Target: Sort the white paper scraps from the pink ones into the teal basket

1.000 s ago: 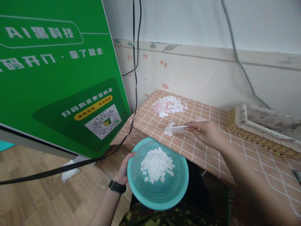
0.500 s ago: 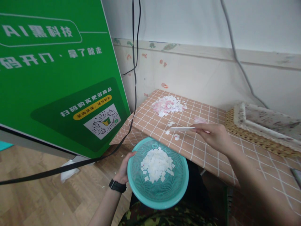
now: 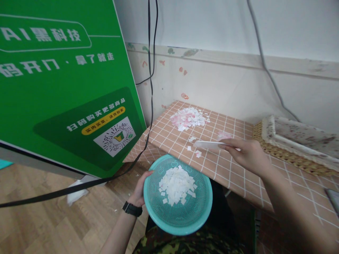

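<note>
My left hand [image 3: 139, 188] grips the left rim of a round turquoise plastic colander [image 3: 178, 222], held below the table edge. Inside it lies a heap of small white paper pieces [image 3: 177, 185]. My right hand [image 3: 246, 153] is closed on a thin, flat white card [image 3: 208, 144], seen nearly edge-on above the tabletop. A few loose paper scraps [image 3: 198, 153] lie by the card's left end. Farther back on the table is a larger pile of white and pink paper pieces [image 3: 189, 118]. A small pinkish bit [image 3: 224, 135] sits behind my right fingers.
The table has a brown checked cloth [image 3: 169, 130]. At the right back stands a woven basket [image 3: 291, 155] with a floral lining. A green printed cabinet [image 3: 66, 88] fills the left, with a black cable [image 3: 79, 189] running across it. A dark flat object [image 3: 333, 199] lies at the right edge.
The white card in my right hand has tilted slightly, showing more of its flat face, and my hand has shifted a little right. My left hand and the colander stay put.
</note>
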Available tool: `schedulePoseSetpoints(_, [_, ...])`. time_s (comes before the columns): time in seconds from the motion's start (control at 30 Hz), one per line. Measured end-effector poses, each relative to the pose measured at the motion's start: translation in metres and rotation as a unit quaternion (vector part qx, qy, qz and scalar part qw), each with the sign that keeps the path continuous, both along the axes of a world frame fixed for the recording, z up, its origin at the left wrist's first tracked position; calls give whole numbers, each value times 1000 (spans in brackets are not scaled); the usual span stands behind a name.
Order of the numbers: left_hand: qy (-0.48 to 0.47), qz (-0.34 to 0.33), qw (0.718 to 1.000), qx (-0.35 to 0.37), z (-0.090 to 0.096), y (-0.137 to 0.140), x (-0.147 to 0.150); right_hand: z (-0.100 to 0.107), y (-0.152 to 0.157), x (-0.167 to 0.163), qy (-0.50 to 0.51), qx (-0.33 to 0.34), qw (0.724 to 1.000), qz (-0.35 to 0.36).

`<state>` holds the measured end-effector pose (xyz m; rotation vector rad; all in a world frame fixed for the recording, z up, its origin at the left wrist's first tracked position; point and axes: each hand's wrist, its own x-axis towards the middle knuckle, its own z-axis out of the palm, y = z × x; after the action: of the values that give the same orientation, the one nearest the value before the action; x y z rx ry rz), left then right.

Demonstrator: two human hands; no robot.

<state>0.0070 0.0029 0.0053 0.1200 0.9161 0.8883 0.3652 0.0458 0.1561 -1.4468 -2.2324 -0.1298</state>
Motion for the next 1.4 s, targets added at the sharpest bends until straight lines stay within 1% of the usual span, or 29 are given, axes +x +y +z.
schedulePoseSetpoints(0.13, [8,5,1000,5,2,-1,1,-1,6,-18,12,0,999,40])
schedulePoseSetpoints(0.27, [15,6,1000,-1,1,-1,1,6,11,-27,-10,-13,998,65])
schedulePoseSetpoints(0.33, [10,7,1000,0,1,-1,1,10,11,-24,-31,-22,997,60])
schedulePoseSetpoints(0.43, [3,4,1000,1,2,0,1,14,10,-15,-52,-39,997,35])
schedulePoseSetpoints(0.53, [9,3,1000,6,1,0,2,15,8,-13,-49,-34,998,9])
schedulePoseSetpoints(0.6, [13,3,1000,11,1,-1,1,16,7,-18,-36,-24,999,15])
schedulePoseSetpoints(0.67, [10,-4,1000,8,1,-1,1,16,6,-27,-38,-18,998,38])
schedulePoseSetpoints(0.73, [5,-12,1000,0,1,-1,1,16,5,-34,-60,-13,996,59])
schedulePoseSetpoints(0.8, [9,-8,1000,-3,2,-2,1,16,4,-36,-91,-8,994,64])
schedulePoseSetpoints(0.87, [13,-2,1000,-5,2,-1,1,18,3,-32,-123,-1,991,43])
schedulePoseSetpoints(0.97, [14,-2,1000,-13,3,-1,2,21,2,-21,-164,17,986,-9])
schedulePoseSetpoints(1.07, [12,0,1000,-15,4,-1,2,23,1,-16,-158,27,986,-42])
schedulePoseSetpoints(1.2, [8,-1,1000,-7,3,0,2,18,0,-24,-108,9,994,-14])
schedulePoseSetpoints(1.27, [10,-2,1000,-6,2,-1,1,14,-1,-30,-103,11,995,-3])
schedulePoseSetpoints(1.4, [3,-4,1000,-3,0,-1,1,10,1,-40,-112,26,993,-4])
